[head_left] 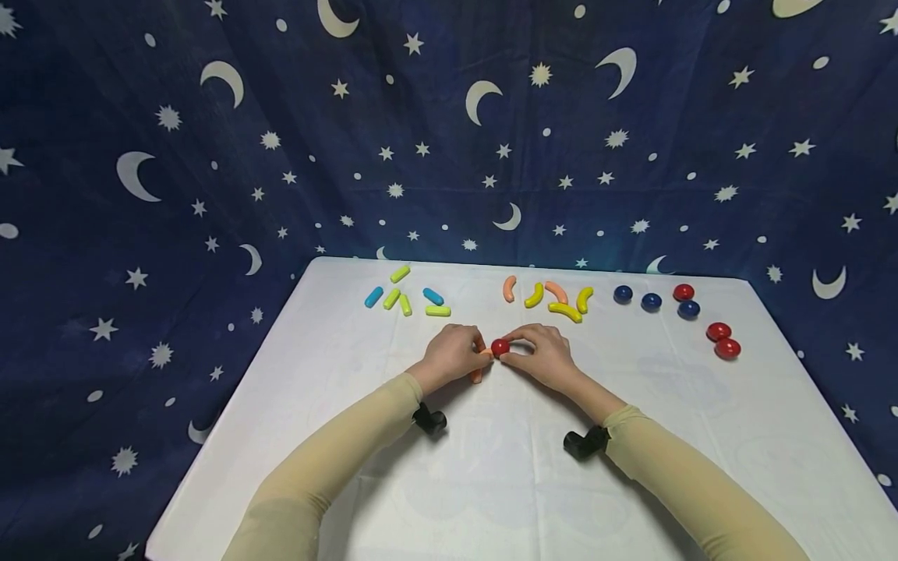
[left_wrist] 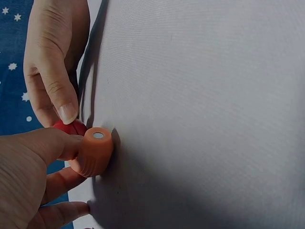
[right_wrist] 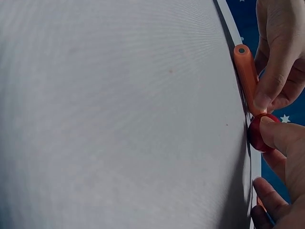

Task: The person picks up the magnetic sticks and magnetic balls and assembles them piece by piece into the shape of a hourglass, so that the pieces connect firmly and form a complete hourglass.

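Observation:
My left hand [head_left: 452, 357] pinches a curved orange piece [head_left: 476, 376] between thumb and fingers over the middle of the table. A small round grey disc shows in the end of that orange piece [right_wrist: 246, 71] in the right wrist view. From the other side, my right hand [head_left: 546, 356] pinches a glossy red ball [head_left: 500, 347] with thumb and fingertips. Ball and orange piece meet end to end, the red ball [right_wrist: 259, 136] at the piece's far end. Fingers partly cover both, so whether they are joined I cannot tell.
Along the back of the white table [head_left: 477, 483] lie green rods [head_left: 438, 311] and blue rods [head_left: 433, 296] at left. Curved yellow pieces [head_left: 564, 312] and orange pieces [head_left: 509, 289] are centred. Dark blue balls [head_left: 651, 302] and red ovals [head_left: 727, 348] lie right. A starry cloth [head_left: 435, 117] hangs behind.

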The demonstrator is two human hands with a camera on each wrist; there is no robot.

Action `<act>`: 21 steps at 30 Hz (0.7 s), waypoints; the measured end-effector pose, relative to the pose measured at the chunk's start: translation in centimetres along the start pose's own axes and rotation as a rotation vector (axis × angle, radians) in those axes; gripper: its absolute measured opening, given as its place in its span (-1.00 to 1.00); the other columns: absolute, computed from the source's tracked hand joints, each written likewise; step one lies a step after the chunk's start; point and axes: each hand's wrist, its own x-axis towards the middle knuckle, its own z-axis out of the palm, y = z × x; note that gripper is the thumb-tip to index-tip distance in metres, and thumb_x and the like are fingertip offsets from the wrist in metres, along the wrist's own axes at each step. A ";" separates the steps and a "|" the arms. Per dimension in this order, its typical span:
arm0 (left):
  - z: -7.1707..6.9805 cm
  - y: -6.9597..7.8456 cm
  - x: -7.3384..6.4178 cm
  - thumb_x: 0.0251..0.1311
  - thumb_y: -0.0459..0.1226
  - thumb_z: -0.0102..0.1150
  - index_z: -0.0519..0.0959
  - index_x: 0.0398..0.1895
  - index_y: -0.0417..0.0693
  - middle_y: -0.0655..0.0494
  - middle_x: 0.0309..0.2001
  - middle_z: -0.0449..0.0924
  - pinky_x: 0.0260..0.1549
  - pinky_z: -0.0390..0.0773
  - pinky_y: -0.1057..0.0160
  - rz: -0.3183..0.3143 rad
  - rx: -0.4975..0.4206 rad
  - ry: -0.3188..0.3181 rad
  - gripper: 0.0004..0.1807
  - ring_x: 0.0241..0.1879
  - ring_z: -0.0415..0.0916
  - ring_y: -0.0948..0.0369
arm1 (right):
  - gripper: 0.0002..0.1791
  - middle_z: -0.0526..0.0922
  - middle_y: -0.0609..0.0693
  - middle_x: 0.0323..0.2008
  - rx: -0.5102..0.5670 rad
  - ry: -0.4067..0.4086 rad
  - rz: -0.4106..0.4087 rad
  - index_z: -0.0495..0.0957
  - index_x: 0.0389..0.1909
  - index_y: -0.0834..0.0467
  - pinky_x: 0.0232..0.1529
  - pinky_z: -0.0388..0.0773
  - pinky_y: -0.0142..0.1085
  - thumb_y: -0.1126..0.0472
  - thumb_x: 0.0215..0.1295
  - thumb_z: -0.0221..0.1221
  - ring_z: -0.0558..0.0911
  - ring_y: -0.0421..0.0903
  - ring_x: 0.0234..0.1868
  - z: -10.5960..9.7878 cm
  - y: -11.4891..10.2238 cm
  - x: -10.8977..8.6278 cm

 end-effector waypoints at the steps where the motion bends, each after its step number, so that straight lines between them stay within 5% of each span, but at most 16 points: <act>1: 0.0 0.0 0.0 0.28 -0.05 0.33 0.63 -0.32 0.05 0.39 -0.79 0.49 -0.35 0.48 0.27 -0.001 0.004 0.001 -0.80 -0.32 0.51 0.27 | -0.56 0.57 0.05 0.23 0.009 -0.010 0.008 0.71 0.05 -0.06 0.32 0.05 0.25 -0.17 0.21 0.42 0.32 0.17 0.34 -0.1 0.0 0.0; 11: -0.1 -0.1 0.0 0.25 -0.05 0.34 0.64 -0.31 0.05 0.38 -0.79 0.49 -0.10 0.52 0.18 -0.016 0.004 0.002 -0.81 -0.13 0.54 0.18 | -0.57 0.65 0.12 0.13 0.265 -0.046 0.086 0.60 0.21 0.18 0.20 0.50 0.05 0.07 0.42 0.29 0.58 0.11 0.15 -3.6 0.7 1.3; 21: -0.1 -0.1 0.0 0.27 -0.03 0.33 0.62 -0.35 0.07 0.37 -0.80 0.49 -0.12 0.51 0.22 -0.013 0.005 0.000 -0.79 -0.13 0.53 0.20 | -0.55 0.61 0.21 0.15 0.140 0.107 0.142 0.55 0.25 0.21 0.17 0.47 0.12 0.06 0.47 0.22 0.52 0.19 0.20 -8.1 3.2 3.9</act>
